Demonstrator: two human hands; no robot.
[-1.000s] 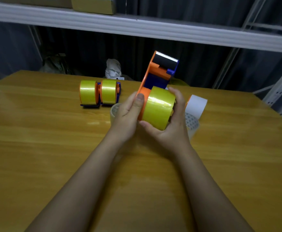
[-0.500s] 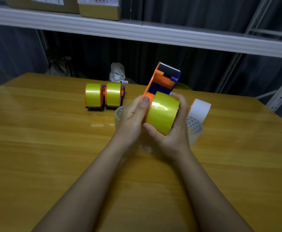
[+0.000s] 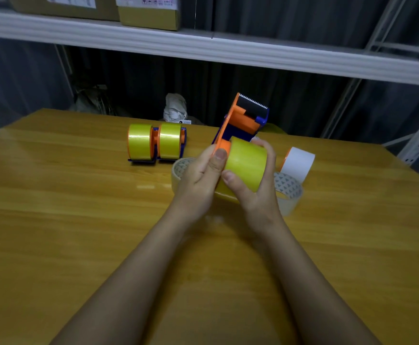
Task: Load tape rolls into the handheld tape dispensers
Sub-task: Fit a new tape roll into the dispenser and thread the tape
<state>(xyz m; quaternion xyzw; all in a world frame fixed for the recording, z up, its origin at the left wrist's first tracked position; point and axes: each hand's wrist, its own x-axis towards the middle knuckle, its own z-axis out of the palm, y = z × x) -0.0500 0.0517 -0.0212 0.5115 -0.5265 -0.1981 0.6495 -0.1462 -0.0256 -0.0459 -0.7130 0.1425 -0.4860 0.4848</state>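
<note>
Although printed labels show on the two cardboard boxes (image 3: pixel 148 11) standing on the shelf (image 3: pixel 253 52), their writing is too blurred to read, and the small tag beside the white bundle (image 3: pixel 175 107) behind the desk (image 3: pixel 54 220) is equally illegible. Head view: the left hand (image 3: pixel 199 178) has its grip closed on the orange tape dispenser (image 3: pixel 241 120), thumb pressed along the orange side plate, holding it above the desk with the toothed cutter tilted up and away. The right hand (image 3: pixel 255 185) has its grip curled round the yellow tape roll (image 3: pixel 247 163), thumb on the near face and fingers over the far edge; the roll sits against the dispenser's side plate. Two loaded dispensers (image 3: pixel 156 141) with yellow rolls stand side by side on the desk, to the left. A clear roll (image 3: pixel 182 168) lies partly hidden behind the left hand. A roll with a patterned core (image 3: pixel 288 190) lies just right of the right hand, a white roll (image 3: pixel 298 163) standing behind it.
</note>
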